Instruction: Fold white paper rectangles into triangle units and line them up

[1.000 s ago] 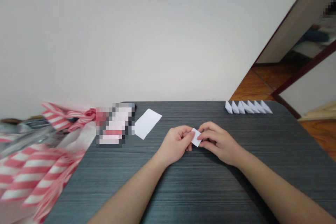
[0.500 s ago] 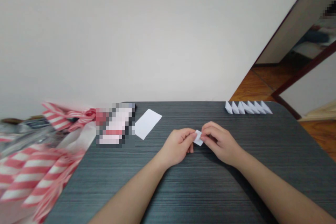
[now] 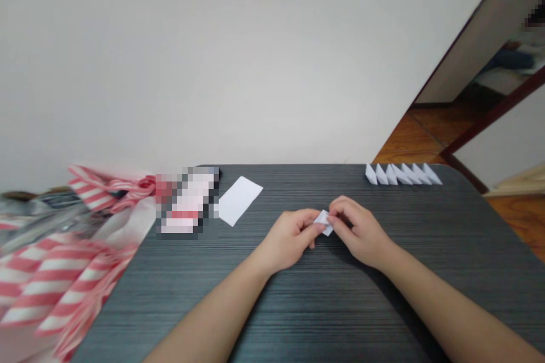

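Note:
A small folded piece of white paper (image 3: 324, 222) is pinched between both hands just above the dark grey table (image 3: 298, 300). My left hand (image 3: 290, 237) grips its left side with thumb and forefinger, fingers curled. My right hand (image 3: 356, 228) covers its right side, fingertips pressed on the fold. Most of the paper is hidden by my fingers.
A flat white paper slip (image 3: 239, 199) lies to the back left. A row of several folded white paper triangles (image 3: 402, 174) stands at the back right edge. Red-and-white striped plastic bags (image 3: 63, 261) lie over the left edge beside a blurred-out object (image 3: 187, 201).
The paper piece has been folded smaller between my fingers. Both hands have closed in tighter on it. Nothing else has moved.

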Demonstrator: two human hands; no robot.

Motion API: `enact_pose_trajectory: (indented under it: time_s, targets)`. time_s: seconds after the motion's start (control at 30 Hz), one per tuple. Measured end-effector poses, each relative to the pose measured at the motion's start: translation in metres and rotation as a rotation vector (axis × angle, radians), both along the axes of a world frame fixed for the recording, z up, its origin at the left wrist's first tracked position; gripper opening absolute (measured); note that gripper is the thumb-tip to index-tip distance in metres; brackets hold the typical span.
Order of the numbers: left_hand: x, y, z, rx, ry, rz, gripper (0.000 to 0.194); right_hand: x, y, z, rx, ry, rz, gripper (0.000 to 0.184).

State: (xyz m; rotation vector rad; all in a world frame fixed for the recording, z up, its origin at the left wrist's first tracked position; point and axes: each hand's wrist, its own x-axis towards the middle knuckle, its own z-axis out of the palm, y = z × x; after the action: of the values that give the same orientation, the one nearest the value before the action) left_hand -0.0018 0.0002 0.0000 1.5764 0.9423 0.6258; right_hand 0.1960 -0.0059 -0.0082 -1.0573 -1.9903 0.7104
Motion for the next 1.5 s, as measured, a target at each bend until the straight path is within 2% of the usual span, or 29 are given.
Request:
enact_pose_trajectory:
  time_s: [0.17,0.47,0.63,0.73,0.83,0.97,1.3,1.5]
  targets:
    - [-0.0012,0.0006,0.0019,0.039,0.1,-0.003,0.03,-0.0005,-0.0002,0.001,-0.002,0.003,0.009,0.012]
    - [0.0002,-0.0006,0.0023,0.06,0.095,0.026,0.027,-0.0003,-0.0005,0.0015,-0.022,0.006,0.007,0.011]
    - [0.0001,-0.001,0.0005,0.059,0.092,0.037,0.027,-0.0002,-0.0022,-0.0038,-0.115,0.07,-0.01,0.003]
    - [-0.0007,-0.001,-0.0007,0.067,0.098,0.036,0.029,0.0009,-0.0025,-0.0053,-0.141,0.091,-0.025,0.01]
    - [-0.0015,-0.0009,0.0,0.077,0.111,0.034,0.031,0.0029,-0.002,-0.0023,-0.134,0.013,-0.022,0.005]
    - [-0.0013,-0.001,0.0021,0.088,0.125,0.032,0.032,0.0042,-0.0006,0.0021,-0.127,-0.073,-0.026,0.017]
    - [-0.0012,-0.001,0.0004,0.112,0.136,0.039,0.029,0.0025,-0.0004,0.0017,-0.189,-0.056,-0.047,0.017]
    - [-0.0015,-0.0011,0.0012,0.144,0.145,0.027,0.031,0.0043,0.0005,0.0017,-0.163,-0.082,-0.027,0.022]
